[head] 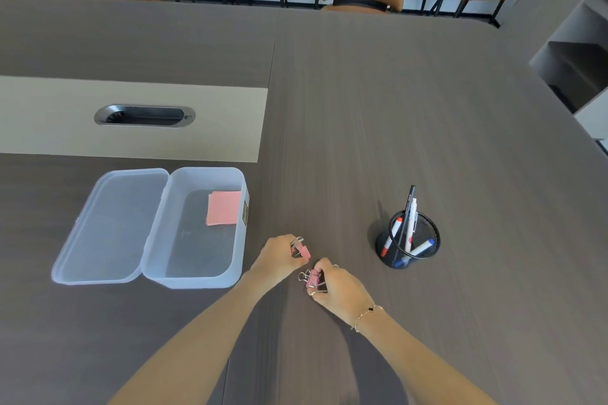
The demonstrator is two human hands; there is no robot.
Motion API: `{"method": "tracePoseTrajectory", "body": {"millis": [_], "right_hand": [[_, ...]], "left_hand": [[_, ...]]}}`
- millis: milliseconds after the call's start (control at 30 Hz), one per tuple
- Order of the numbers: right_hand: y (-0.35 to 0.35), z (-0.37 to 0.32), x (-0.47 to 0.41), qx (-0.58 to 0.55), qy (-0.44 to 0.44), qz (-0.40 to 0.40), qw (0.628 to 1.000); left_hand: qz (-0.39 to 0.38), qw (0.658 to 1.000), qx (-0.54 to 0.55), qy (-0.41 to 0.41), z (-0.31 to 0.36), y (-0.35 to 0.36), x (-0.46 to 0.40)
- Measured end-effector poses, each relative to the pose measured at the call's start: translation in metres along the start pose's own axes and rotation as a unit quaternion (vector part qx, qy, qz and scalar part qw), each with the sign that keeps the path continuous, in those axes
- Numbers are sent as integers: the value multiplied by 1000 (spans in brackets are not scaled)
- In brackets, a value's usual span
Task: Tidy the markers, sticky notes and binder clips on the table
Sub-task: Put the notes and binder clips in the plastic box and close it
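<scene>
Two hands, each pinching a clip
Left hand (279, 255) fingers clamp pink binder clip (302, 250); right hand (340, 289) fingers clamp second clip (312, 277), low over surface (394, 108).

Both forearms were bare, no sleeves showing; a thin gold-toned bracelet (366, 315), apparently with a dark charm, circled the right wrist.

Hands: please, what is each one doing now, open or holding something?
Left hand: closed, fingers holding a pink binder clip.
Right hand: closed, fingers holding pink binder clips; how many cannot be told.
</scene>
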State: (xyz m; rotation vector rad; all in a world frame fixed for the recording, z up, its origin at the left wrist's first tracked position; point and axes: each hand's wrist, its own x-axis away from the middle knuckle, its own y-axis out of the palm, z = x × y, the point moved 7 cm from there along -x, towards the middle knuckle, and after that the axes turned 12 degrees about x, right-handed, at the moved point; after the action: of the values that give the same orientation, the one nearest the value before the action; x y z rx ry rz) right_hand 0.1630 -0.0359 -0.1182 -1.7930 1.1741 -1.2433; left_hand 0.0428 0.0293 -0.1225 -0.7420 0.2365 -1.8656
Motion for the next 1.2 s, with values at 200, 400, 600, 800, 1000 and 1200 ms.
{"method": "tracePoseTrajectory", "body": {"millis": [200,400,600,800,1000,1200], "right_hand": [[-40,-5,-15,-54,14,34,998],[-102,-78,-54,-101,-30,72,992],[-103,-184,-86,34,-174,20,984],[-42,-215,-103,377,-224,-37,898],[-19,-209,-103,429,-220,-20,876],[-39,-194,-91,230,-215,8,949]], "left_hand": [[92,991,81,58,58,-73,-1],[166,985,29,32,61,-197,9],[-19,987,-121,-105,-27,-201,41],[-96,959,-226,-139,-78,-172,45],[-92,954,-254,-128,-76,-169,38],[-101,972,-177,-112,-68,-182,43]]}}
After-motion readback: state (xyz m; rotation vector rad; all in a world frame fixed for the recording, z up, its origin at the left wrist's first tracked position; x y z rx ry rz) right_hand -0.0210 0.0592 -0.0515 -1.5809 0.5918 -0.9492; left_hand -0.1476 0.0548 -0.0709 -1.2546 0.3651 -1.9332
